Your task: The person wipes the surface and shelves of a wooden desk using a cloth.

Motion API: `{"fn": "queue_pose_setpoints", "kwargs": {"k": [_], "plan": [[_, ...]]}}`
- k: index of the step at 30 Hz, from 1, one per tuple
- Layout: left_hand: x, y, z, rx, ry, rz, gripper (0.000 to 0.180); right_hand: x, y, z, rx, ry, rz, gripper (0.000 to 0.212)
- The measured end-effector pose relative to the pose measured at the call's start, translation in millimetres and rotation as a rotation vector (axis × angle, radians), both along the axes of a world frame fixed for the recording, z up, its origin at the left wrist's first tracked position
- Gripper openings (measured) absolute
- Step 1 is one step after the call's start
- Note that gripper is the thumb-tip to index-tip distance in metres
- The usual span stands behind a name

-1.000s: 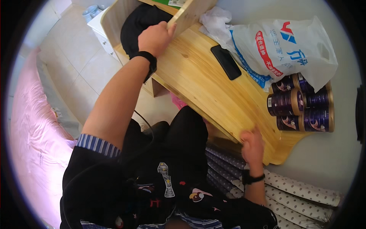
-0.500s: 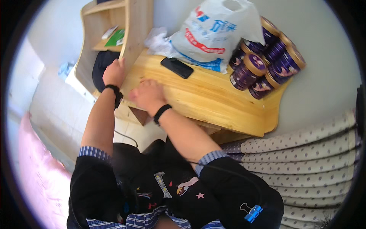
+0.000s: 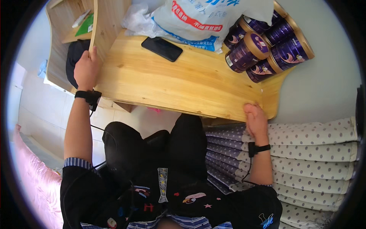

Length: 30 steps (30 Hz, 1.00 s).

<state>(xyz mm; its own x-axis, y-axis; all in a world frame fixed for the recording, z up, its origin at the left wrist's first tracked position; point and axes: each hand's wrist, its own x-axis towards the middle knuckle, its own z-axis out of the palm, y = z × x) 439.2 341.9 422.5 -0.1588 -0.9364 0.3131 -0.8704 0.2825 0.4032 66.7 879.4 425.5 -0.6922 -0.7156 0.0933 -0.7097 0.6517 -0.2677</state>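
Left grip point(image 3: 87, 68): closed around the front edge of the upright panel point(image 3: 109, 26), thumb and fingers together on the wood
Right grip point(image 3: 256, 118): fingers curled at the front edge of the tabletop point(image 3: 164, 84), near its right corner; cannot tell whether they clamp it
Wrists: a black band on each, a thin cable trailing from it
Upright panel: standing at the tabletop's left end, side wall of a wooden shelf unit
Tabletop: pale wood, spanning the space between the two hands
Shelf: black cloth item point(image 3: 71, 63) low down beside the left hand, green item point(image 3: 84, 26) above
Phone point(image 3: 162, 48): black, lying flat toward the back
Plastic bag point(image 3: 190, 21): white, just behind the phone
Purple tins point(image 3: 244, 57): stacked on their sides, right of the bag
Curtain point(image 3: 312, 164): dotted, below and right of the right hand
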Motion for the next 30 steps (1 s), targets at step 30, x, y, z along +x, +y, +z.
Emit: {"fn": "queue_pose_setpoints", "kwargs": {"k": [30], "plan": [[-8.5,62.3,35.3,-0.014,-0.004,-0.075,0.027,-6.5,-93.4,-7.3,0.192,0.037,-0.217,0.042]]}}
